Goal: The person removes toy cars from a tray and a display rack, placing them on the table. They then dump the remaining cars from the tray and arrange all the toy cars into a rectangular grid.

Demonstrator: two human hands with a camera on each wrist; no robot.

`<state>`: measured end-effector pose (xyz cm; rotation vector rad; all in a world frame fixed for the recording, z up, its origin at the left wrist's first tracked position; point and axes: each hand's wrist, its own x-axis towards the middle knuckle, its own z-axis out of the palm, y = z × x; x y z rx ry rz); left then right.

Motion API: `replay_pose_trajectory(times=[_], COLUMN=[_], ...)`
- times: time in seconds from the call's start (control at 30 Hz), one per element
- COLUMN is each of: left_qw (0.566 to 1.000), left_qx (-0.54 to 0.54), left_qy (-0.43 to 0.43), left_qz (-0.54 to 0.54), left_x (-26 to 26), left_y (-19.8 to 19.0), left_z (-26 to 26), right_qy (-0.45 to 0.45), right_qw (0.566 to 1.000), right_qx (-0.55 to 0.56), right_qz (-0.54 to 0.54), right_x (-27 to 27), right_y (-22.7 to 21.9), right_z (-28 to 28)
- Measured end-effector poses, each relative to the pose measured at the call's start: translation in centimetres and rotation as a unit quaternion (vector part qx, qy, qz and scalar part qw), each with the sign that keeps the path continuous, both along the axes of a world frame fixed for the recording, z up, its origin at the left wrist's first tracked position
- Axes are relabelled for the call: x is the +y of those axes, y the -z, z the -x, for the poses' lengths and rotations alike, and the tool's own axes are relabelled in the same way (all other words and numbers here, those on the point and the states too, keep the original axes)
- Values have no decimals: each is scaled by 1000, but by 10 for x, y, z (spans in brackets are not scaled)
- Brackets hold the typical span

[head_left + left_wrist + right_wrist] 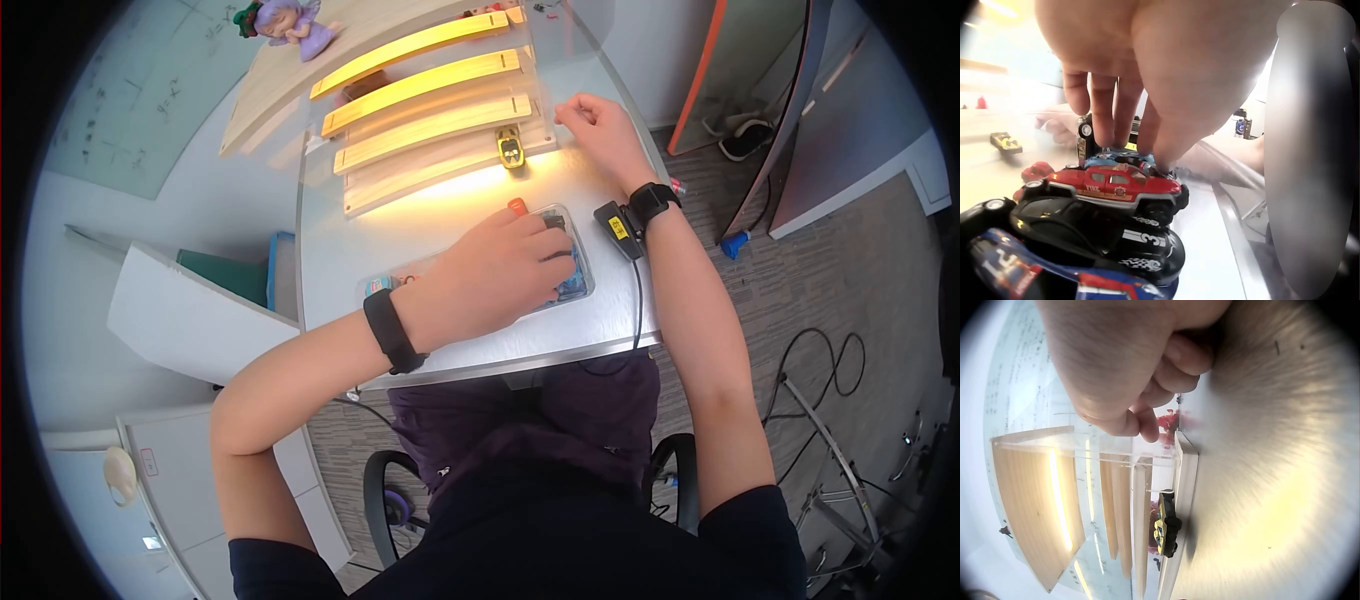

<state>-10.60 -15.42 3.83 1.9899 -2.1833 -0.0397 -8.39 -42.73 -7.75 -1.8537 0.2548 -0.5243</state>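
Observation:
My left hand [490,272] reaches down over a clear plastic box [588,280] of toy cars at the table's near side. In the left wrist view its extended fingers and thumb come down at a blue toy car [1124,157], covering part of it. In front of that stand a red fire car [1110,185] and a black toy car [1147,240] with white markings. A blue toy race car [1022,262] is nearest the camera. My right hand [602,130] rests idle at the table's right side, fingers loosely curled and holding nothing, beside the wooden rack.
A lit, tiered wooden rack [430,140] stands beyond the box, with a yellow-and-black toy car [511,150] on its lowest, front part. A purple-haired figurine [295,28] sits at the back left. A cable [640,300] runs from the right wrist camera over the table's front edge.

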Motion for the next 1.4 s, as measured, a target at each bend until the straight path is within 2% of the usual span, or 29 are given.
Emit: replay_pose_trajectory(times=[0.17, 0.27, 0.37, 0.4, 0.5, 0.6, 0.8, 0.9, 1.0, 1.1, 1.2, 1.3, 1.4], left_qw=[1000, 999, 989, 988, 995, 979, 986, 980, 988, 989, 987, 978, 967], left_qx=[6, 35, 128, 117, -3, -97, -87, -108, -77, 25, 50, 83, 72], left_qy=[0, 18, -16, -57, -100, -156, -130, -138, -133, -148, -145, -152, -137], left_qz=[-15, 21, 73, 79, 30, -87, -52, -95, -11, 0, -39, -116, -203], left_x=[-1, -1, -7, -12, -19, -27, -33, -31, -17, -5, -4, -5, -11], left_y=[2, -9, -24, -29, -15, -3, 25, 20, 15, 2, -4, -14, -10], left_z=[-4, -7, -37, -50, -95, -108, -123, -126, -122, -113, -108, -98, -103], right_qy=[2, 3, 9, 13, 12, 2, 4, 6, 3, 3, 5, -5, -13], right_qw=[1000, 1000, 1000, 1000, 1000, 1000, 1000, 1000, 1000, 1000, 1000, 999, 999], right_qx=[-1, 1, -4, -15, -24, -20, -11, -7, -7, -8, 13, 22, 21], right_qz=[-1, 1, 5, 5, -1, -5, -11, -13, -21, -21, -26, -31, -31], right_x=[-1, -2, -2, -2, 0, -3, -1, 0, 1, 1, 4, 4, 3], right_y=[2, 1, 5, 7, 9, 10, 7, 2, 2, 1, -7, -8, -10], right_z=[-1, -1, 0, -2, -5, -6, -2, 0, 0, 2, 5, 6, 7])
